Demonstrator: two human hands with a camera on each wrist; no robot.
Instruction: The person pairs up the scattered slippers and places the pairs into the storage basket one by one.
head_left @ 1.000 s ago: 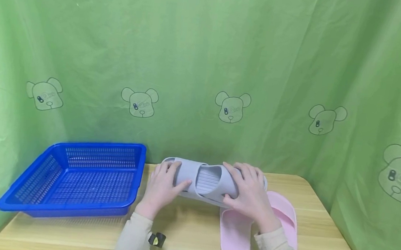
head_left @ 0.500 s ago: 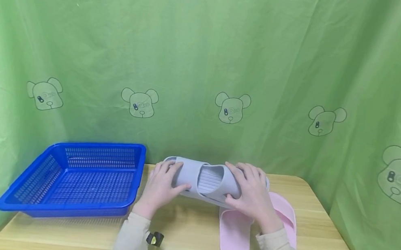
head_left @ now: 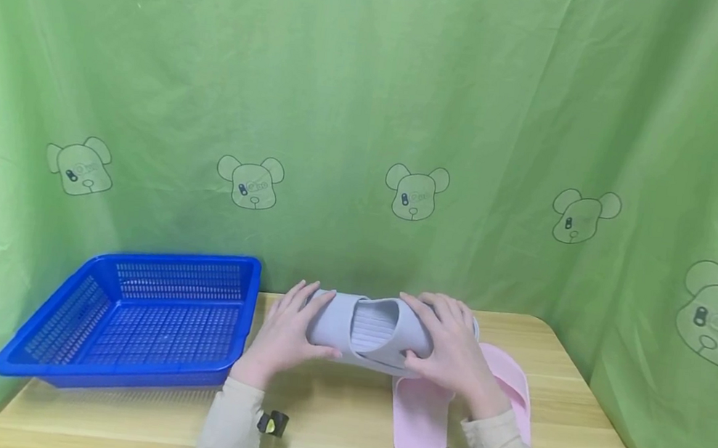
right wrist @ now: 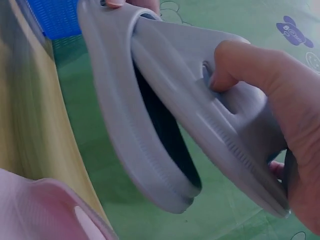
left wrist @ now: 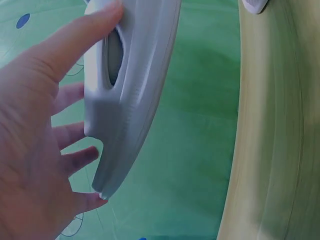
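Note:
Two grey slippers (head_left: 337, 324), one fitted partly into the other, are held level just above the table, side vents showing. My left hand (head_left: 284, 337) grips their left end; in the left wrist view its thumb presses one side of the slipper (left wrist: 142, 85) while the fingers spread along the other. My right hand (head_left: 453, 351) holds the right end. Seen from the right wrist, its thumb hooks into a side opening of one slipper (right wrist: 190, 110), and the second slipper (right wrist: 135, 145) overlaps that one at an angle. The palms hide both outer ends in the head view.
Below my right hand, a pink slipper (head_left: 419, 431) lies on the wooden table (head_left: 338, 426), with another pink slipper (head_left: 515, 394) beside it, partly covered by my arm. An empty blue basket (head_left: 120, 374) stands at left. A green curtain (head_left: 345, 106) hangs behind.
My left hand has shifted its hold on the left end, its fingers now further over the top, and that end sits slightly lower. The right hand has barely moved.

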